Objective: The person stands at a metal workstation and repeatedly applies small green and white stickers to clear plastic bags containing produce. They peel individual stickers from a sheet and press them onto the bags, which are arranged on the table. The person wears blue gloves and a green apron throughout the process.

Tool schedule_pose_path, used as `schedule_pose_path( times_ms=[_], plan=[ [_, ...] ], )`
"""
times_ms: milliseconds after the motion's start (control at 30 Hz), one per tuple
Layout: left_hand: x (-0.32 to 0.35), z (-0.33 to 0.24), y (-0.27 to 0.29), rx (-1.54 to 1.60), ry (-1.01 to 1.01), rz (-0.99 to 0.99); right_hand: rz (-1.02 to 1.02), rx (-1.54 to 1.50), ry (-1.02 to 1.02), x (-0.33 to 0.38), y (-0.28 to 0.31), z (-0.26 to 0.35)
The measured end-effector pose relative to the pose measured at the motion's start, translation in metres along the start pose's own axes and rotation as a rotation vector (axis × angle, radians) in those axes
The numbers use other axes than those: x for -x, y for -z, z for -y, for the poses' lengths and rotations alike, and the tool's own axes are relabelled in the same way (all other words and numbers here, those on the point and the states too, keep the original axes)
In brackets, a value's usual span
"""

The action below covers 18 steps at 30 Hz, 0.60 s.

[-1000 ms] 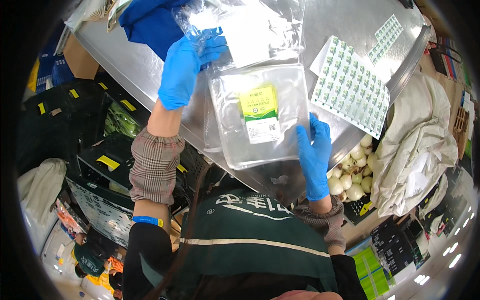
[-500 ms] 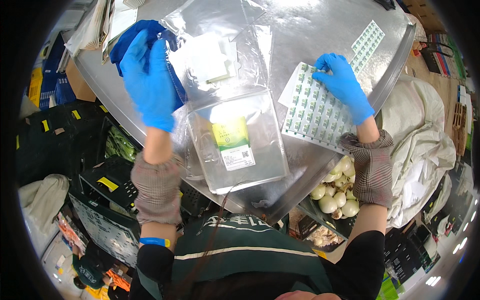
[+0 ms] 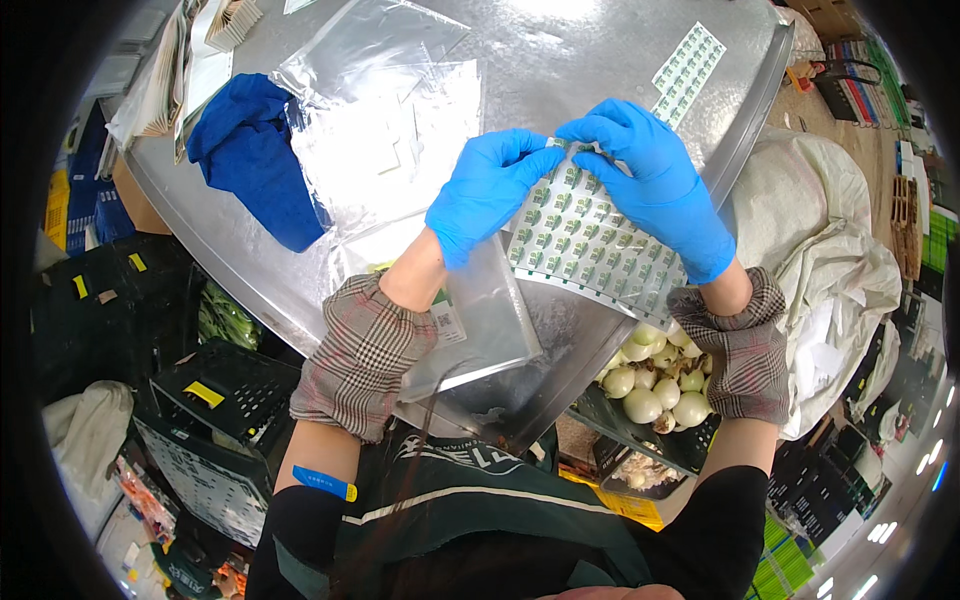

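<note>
My left hand [image 3: 492,190] and my right hand [image 3: 650,185], both in blue gloves, meet at the far edge of a sheet of small green-and-white stickers [image 3: 590,240]. Each pinches that edge between thumb and fingers; the sheet hangs toward me and bends a little. Whether a single sticker is between the fingertips is too small to tell. Below my left forearm lies a clear plastic bag [image 3: 495,330] with a label partly hidden by my wrist. Further off are more clear bags [image 3: 370,40] with white paper pieces, and a crumpled blue cloth [image 3: 250,150] to their left.
A smaller sticker strip [image 3: 690,75] lies on the far right of the metal table [image 3: 560,70]. Peeled onions [image 3: 645,400] fill a crate below the near edge. A white woven sack [image 3: 820,220] stands right, dark crates [image 3: 220,390] left. Folded papers [image 3: 170,70] sit far left.
My left hand has left the blue cloth and come right to the sticker sheet. My right hand has shifted left, drawing the sheet's far edge with it. The view has also shifted slightly.
</note>
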<state>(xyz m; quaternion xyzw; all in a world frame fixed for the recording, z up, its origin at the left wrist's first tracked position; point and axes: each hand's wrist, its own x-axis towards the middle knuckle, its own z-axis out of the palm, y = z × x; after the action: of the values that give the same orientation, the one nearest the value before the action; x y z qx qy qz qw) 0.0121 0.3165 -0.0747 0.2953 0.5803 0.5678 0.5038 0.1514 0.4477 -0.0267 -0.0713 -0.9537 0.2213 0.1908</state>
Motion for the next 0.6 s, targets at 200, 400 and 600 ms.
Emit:
schedule_pose_path(
  times_ms=[200,400,600],
  plan=[
    [-0.005,-0.007,0.013,0.135,0.200,0.007,-0.025,0.575,0.207,0.005,-0.016,0.007],
    [-0.017,0.001,0.028,-0.046,0.063,0.131,-0.119,0.160,0.107,0.009,-0.018,0.018],
    [0.066,-0.044,0.104,-0.539,-0.122,0.024,-0.038,-1.004,-0.741,0.013,-0.045,0.093]
  ],
)
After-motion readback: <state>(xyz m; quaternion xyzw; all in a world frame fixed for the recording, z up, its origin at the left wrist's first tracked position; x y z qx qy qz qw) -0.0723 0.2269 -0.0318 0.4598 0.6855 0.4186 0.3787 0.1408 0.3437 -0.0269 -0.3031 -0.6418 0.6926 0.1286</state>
